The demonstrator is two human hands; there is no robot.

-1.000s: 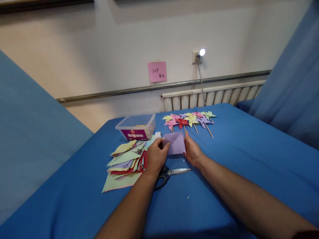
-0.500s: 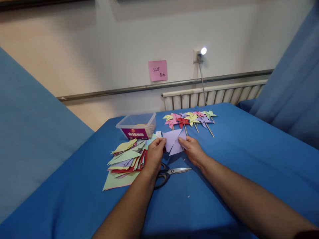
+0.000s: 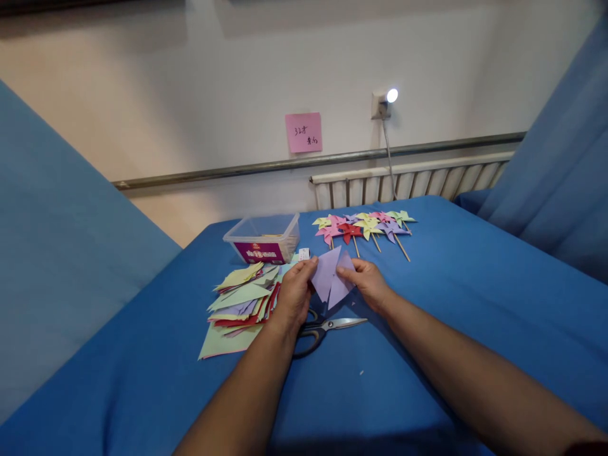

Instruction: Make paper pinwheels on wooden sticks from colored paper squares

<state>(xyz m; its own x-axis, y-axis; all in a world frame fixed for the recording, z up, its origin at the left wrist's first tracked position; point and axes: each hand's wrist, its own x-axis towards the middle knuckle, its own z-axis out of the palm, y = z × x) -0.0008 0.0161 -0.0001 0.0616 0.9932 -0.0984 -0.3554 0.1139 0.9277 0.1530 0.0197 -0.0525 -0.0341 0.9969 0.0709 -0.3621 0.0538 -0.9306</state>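
Observation:
A purple paper square [image 3: 325, 273] with slits cut in from its corners is held up between both hands above the table. My left hand [image 3: 297, 288] pinches its left edge, and my right hand [image 3: 368, 282] grips the right side with the thumb on top. Below the paper lies a pair of scissors [image 3: 342, 323] with dark handles, the blades pointing right; my left wrist partly covers the handles. To the left of my left hand is a stack of coloured paper pieces [image 3: 244, 297] on a larger light green sheet [image 3: 223, 342].
Behind the paper stack stands a clear plastic box [image 3: 261, 240] with a purple label and sticks inside. Several finished paper pinwheels [image 3: 351, 231] on sticks lie at the back. A small white box [image 3: 304, 254] sits near the hands. Blue cloth [image 3: 427, 304] covers the table.
The purple paper has been turned in my hands, so a corner now points down and its slits run more upright. The scissors and pinwheels stay in place.

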